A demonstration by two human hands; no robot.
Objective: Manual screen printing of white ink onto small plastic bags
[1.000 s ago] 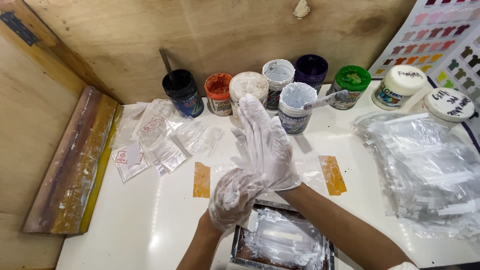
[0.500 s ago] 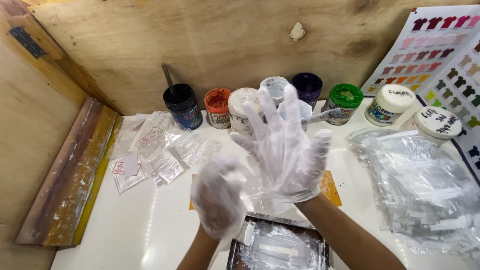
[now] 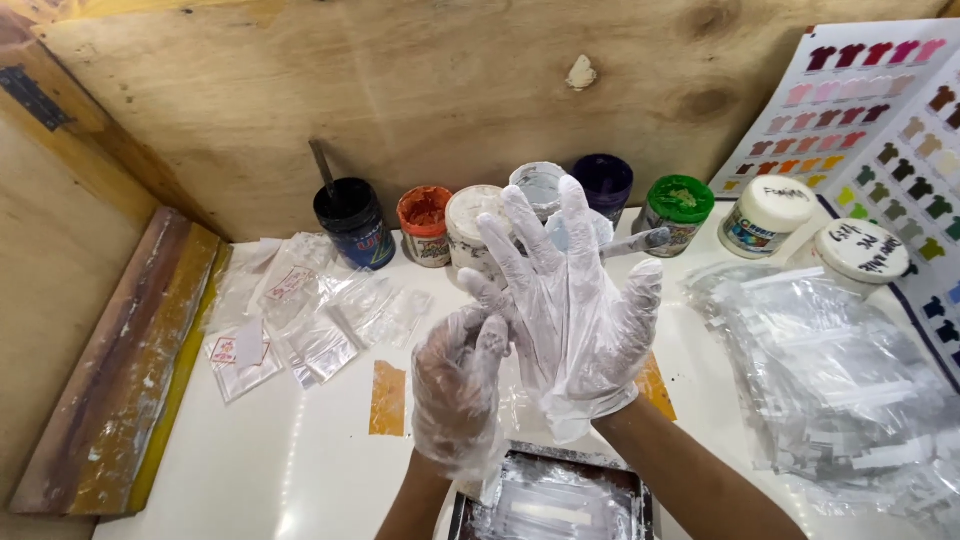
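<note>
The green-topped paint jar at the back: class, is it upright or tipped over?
Upright. The green-topped paint jar stands on its base on the white table, top facing up.

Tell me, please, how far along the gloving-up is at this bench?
Both clear plastic gloves are on. The left hand is at the edge of the right hand, whose fingers are spread upright, seemingly settling the fit. Still untouched: the small plastic bags, the row of paint jars, and the tray below the wrists.

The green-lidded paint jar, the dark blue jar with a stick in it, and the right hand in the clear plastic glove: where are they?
green-lidded paint jar (image 3: 679,199), head view, on its green lid.
dark blue jar (image 3: 352,226), head view, on its side wall.
right hand (image 3: 572,300), head view, on the gloved palm.
</note>
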